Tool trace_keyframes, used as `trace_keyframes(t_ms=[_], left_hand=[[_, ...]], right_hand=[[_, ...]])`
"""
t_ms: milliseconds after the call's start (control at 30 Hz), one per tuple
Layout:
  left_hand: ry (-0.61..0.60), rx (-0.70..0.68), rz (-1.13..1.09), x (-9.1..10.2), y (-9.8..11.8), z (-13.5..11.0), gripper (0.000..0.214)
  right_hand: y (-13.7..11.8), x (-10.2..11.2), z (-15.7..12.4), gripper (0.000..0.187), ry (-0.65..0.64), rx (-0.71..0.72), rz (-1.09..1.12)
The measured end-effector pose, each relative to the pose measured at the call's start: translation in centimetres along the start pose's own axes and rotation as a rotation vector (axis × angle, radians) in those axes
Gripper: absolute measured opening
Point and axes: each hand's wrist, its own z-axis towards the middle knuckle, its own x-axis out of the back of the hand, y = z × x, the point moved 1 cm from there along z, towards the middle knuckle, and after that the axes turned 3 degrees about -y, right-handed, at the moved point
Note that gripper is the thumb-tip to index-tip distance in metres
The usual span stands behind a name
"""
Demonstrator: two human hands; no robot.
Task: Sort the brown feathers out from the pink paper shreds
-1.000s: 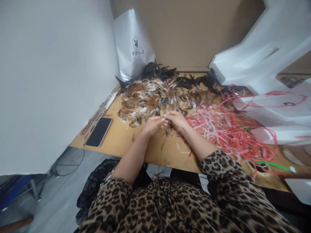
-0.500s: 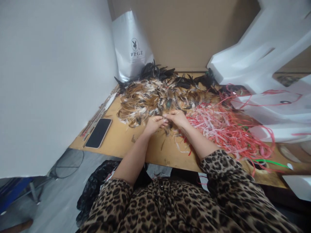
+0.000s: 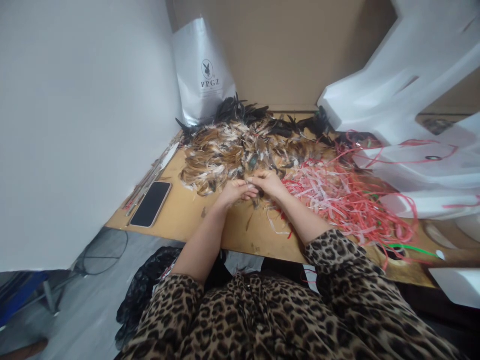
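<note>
Both hands meet fingertip to fingertip at the front of a pile of brown, white and black feathers (image 3: 213,155). My left hand (image 3: 237,192) is closed in a pinch, its fingers curled. My right hand (image 3: 268,183) pinches at the same spot from the right. A dark, glossy green feather (image 3: 253,161) rises just beyond the fingertips and appears to be held between them. Its lower end is hidden by the fingers. Close to my right forearm lies a tangled heap of red and pale pink ribbon strips (image 3: 337,200).
A phone (image 3: 151,204) lies at the left of the wooden table (image 3: 195,225), beside thin sticks (image 3: 150,175). Behind the feathers stands a silvery bag (image 3: 204,70). White foam pieces (image 3: 360,105) crowd the right side. A green strip (image 3: 414,250) lies near the right front.
My hands stay pinched together and have shifted slightly left. The dark green feather has moved left along with them. The whole view has shifted a little.
</note>
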Motion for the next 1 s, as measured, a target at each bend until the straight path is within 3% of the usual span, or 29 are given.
trace_keyframes(t_ms=[167, 267, 433, 633, 867, 1000], left_hand=[[0.082, -0.038, -0.231, 0.7, -0.1, 0.4, 0.025], [0.119, -0.039, -0.359, 1.0, 0.0, 0.6, 0.016], [0.149, -0.025, -0.468, 1.0, 0.3, 0.4, 0.007], [0.078, -0.024, -0.496, 0.7, 0.1, 0.4, 0.009], [0.078, -0.032, -0.373, 0.8, -0.3, 0.6, 0.016], [0.096, -0.049, -0.260, 0.9, -0.1, 0.4, 0.022]], right_hand=[[-0.5, 0.1, -0.2, 0.037, 0.032, 0.094, 0.009], [-1.0, 0.2, -0.7, 0.028, 0.052, 0.256, -0.235], [-1.4, -0.1, -1.3, 0.020, -0.047, 0.549, -0.729], [-1.1, -0.3, -1.3, 0.025, 0.013, 0.589, -1.010], [-0.8, -0.4, -1.3, 0.027, 0.052, 0.535, -0.933], [-1.1, 0.2, -1.0, 0.029, 0.003, 0.393, -0.565]])
